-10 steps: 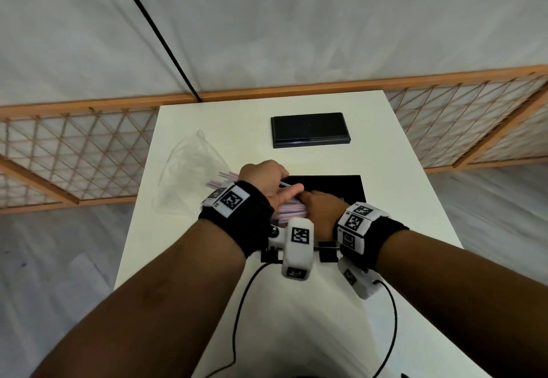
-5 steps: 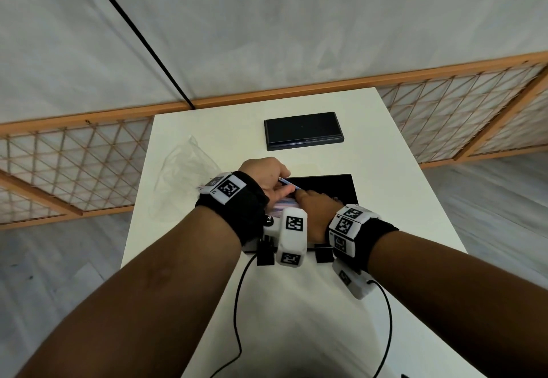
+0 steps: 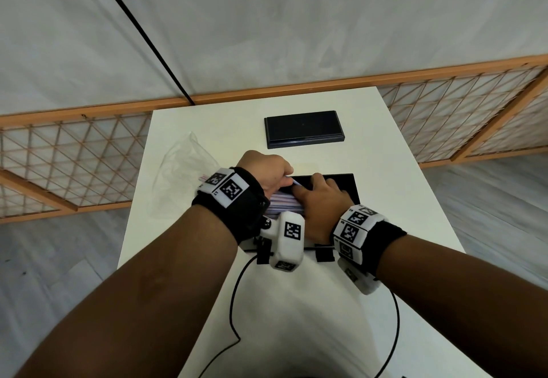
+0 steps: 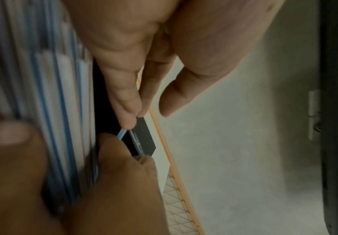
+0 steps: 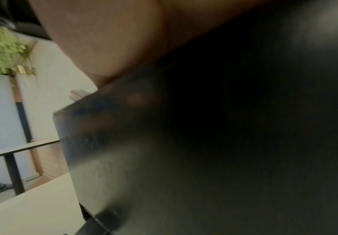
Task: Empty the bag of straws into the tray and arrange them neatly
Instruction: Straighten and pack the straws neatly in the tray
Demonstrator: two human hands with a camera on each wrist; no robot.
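Observation:
A stack of blue- and pink-striped straws (image 3: 281, 203) lies in the black tray (image 3: 345, 183) at mid table. My left hand (image 3: 284, 180) is at the stack's far left end and pinches one blue-striped straw (image 4: 122, 132) at its tip. My right hand (image 3: 308, 189) lies over the stack and grips it, thumb (image 4: 9, 139) on the near side and curled fingers (image 4: 116, 167) on the far side. The clear bag (image 3: 184, 176) lies slack to the left, with a few pink straw ends (image 3: 204, 176) at its mouth. The right wrist view shows mostly the dark tray (image 5: 103, 143).
A second black tray (image 3: 304, 128) sits at the back of the white table (image 3: 400, 214). A wooden lattice fence (image 3: 74, 155) runs past the table's far sides. Black cables (image 3: 234, 303) trail over the table's near part.
Both hands have stayed over the tray and drawn closer together. The straws that stuck out toward the bag are now mostly gathered under my hands.

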